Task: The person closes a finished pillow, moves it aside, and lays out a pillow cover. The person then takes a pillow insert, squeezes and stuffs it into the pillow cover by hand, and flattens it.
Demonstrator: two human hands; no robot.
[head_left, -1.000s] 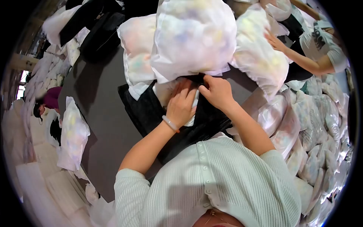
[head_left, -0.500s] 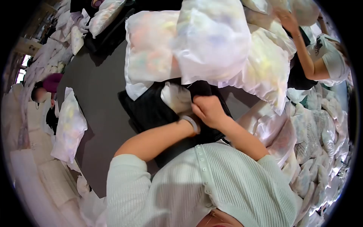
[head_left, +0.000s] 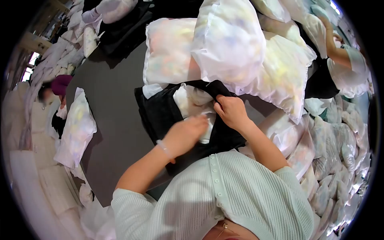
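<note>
Black fabric (head_left: 158,112) lies on the grey table, spread open around a white bundle (head_left: 185,100). My right hand (head_left: 231,112) is closed on the fabric's upper right edge and lifts it a little. Over the lower part of the bundle is my left hand (head_left: 186,134), its fingers smeared by motion, so its grip is unclear. Just beyond the fabric rest a stuffed white bag (head_left: 230,44) with pale colours showing through, a pinkish bag (head_left: 168,52) at its left and a yellowish one (head_left: 282,68) at its right.
The grey table (head_left: 116,100) extends left, with a filled bag (head_left: 78,130) at its edge. Many filled bags (head_left: 336,152) are piled at the right. A co-worker (head_left: 344,68) is at the upper right; another person (head_left: 60,86) is at the far left.
My left hand has come back out from the black fabric's opening toward the lower left, uncovering more of the white bundle. My right hand stays at the fabric's edge. The right co-worker's arm has moved.
</note>
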